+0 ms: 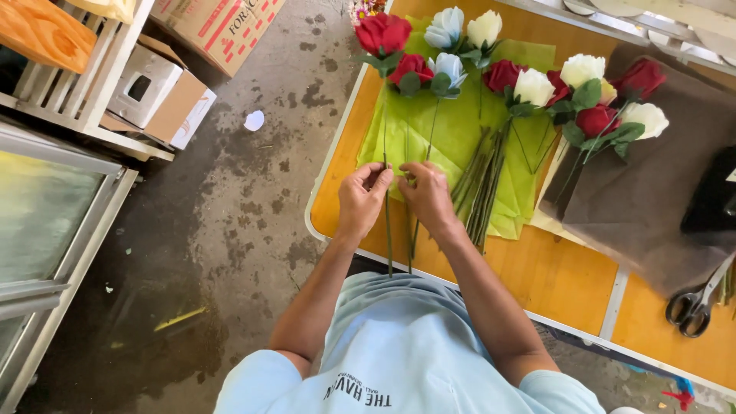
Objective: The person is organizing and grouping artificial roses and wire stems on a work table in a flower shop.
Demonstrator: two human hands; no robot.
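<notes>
The table [567, 280] is orange wood with a white edge. Green paper [460, 130] lies on it, and brown paper [644, 199] lies to one side. Red and white roses [537, 86] rest on both papers. Black scissors [694, 307] lie near the table's edge.

The floor [230, 215] is grey and stained. A white rack [84, 92] and cardboard boxes [165, 92] stand on it.

The left hand [362, 198] and the right hand [428, 195] are close together on the green paper. Both pinch thin green stems [389, 238] that hang over the table's edge. The stems run up to a red rose [383, 34] at the top of the paper.

The fingertips hide just where the stems are held. A dark thing [713, 203] on the brown paper is cut off. I cannot tell what it is.
</notes>
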